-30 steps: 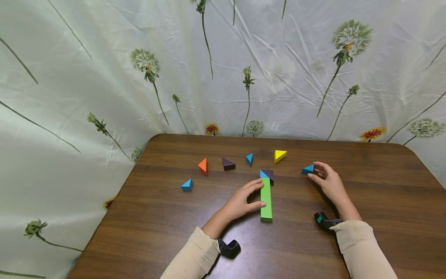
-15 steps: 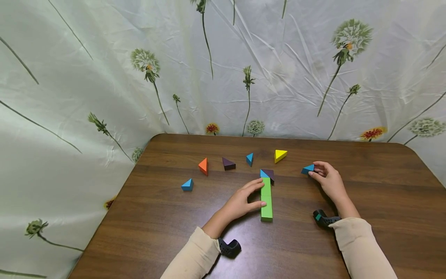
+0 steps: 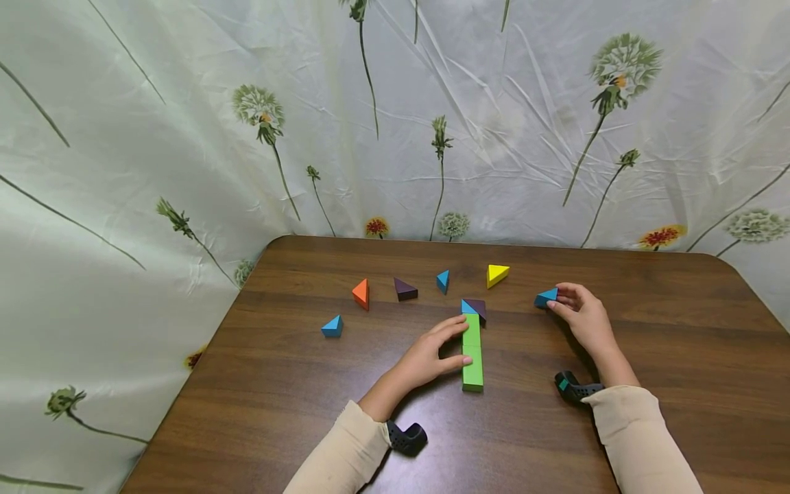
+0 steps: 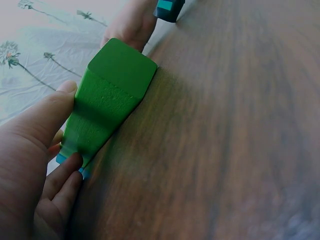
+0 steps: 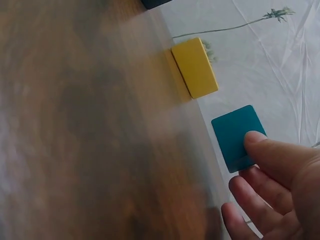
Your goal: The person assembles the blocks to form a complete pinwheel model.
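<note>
My left hand (image 3: 427,357) rests along the left side of two green blocks (image 3: 472,367) set end to end, thumb on the nearer one and fingertips at the farther one. In the left wrist view the thumb lies along the edge of the green block (image 4: 112,90), its fingers loosely extended. A small blue triangle (image 3: 468,307) and a purple triangular block (image 3: 477,306) adjoin the far end of this row. Off to the right, my right hand (image 3: 583,317) pinches a blue triangular block (image 3: 546,298) between thumb and fingers; the right wrist view shows its flat blue side (image 5: 235,135).
Behind the row lie a yellow triangular block (image 3: 496,275) and a small blue one (image 3: 442,281). Farther left are a purple block (image 3: 404,289), an orange block (image 3: 361,294) and another blue block (image 3: 332,326). A flowered curtain (image 3: 395,137) hangs beyond the wooden table (image 3: 247,412).
The right hand, with its blue triangular block, has stayed almost still, with only a slight shift of the fingers. The left hand and the green blocks have not moved.
</note>
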`<state>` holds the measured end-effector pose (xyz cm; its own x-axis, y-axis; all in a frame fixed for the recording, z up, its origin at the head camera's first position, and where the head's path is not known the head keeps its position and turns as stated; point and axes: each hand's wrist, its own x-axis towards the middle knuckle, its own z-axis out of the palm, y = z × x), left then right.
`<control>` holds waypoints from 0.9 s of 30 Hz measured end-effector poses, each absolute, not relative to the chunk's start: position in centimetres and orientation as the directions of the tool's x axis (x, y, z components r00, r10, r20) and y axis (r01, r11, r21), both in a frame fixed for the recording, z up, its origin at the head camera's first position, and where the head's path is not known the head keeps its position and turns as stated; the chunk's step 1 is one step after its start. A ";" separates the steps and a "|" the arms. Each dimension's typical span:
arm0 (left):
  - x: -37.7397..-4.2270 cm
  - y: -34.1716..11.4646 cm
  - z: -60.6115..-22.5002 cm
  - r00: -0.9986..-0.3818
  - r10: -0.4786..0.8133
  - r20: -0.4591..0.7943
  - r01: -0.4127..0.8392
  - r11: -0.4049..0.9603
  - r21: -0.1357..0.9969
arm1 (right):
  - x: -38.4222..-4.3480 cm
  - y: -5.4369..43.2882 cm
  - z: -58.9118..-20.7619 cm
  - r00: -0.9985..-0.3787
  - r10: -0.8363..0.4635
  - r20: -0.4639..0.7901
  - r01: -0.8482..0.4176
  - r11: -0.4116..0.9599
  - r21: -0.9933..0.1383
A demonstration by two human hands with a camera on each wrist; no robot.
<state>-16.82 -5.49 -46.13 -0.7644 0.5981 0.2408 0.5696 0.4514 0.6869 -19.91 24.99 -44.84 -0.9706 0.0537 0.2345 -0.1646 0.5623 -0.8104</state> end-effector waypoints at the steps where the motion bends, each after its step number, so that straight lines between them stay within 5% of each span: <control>1: -16.8 -5.5 -46.1 -0.765 0.598 0.240 0.569 0.451 0.688 | -19.9 25.0 -44.7 -0.971 0.055 0.232 -0.162 0.564 -0.810; 27: -16.9 -5.5 -46.2 -0.763 0.600 0.240 0.568 0.447 0.691 | -20.7 21.8 -42.3 -0.956 0.008 0.293 -0.245 0.528 -0.813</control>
